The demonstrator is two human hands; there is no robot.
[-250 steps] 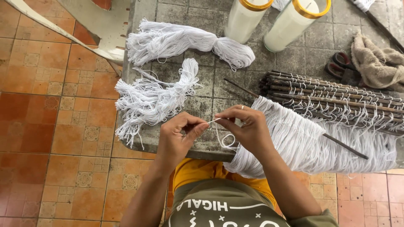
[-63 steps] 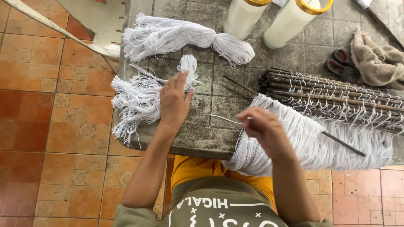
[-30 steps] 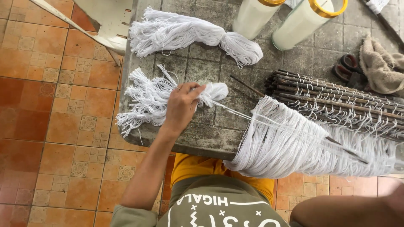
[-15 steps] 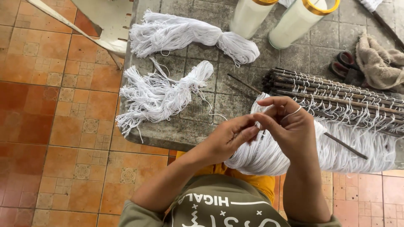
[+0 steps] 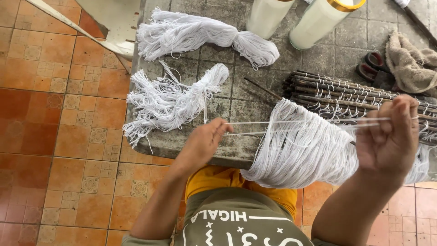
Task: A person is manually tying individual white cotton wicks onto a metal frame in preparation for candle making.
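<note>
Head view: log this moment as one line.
left hand: pinching white string | right hand: string looped on fingers, taut | string bundle: on table

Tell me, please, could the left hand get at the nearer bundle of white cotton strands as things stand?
Probably yes. The bundle lies uncovered on the stone table just beyond the left hand, nothing between them. But that hand is pinching a taut string stretched to the right hand.

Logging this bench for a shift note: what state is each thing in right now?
Left hand: pinching one end of the white string.
Right hand: raised, string looped over its fingers.
White string: stretched taut between the hands.
String curtain on the rod: draped over the table's edge.
Near string bundle: lying loose, ends frayed.
Far string bundle: tied at the middle.
Stick stack: wound with string.
Cloth: crumpled.
</note>
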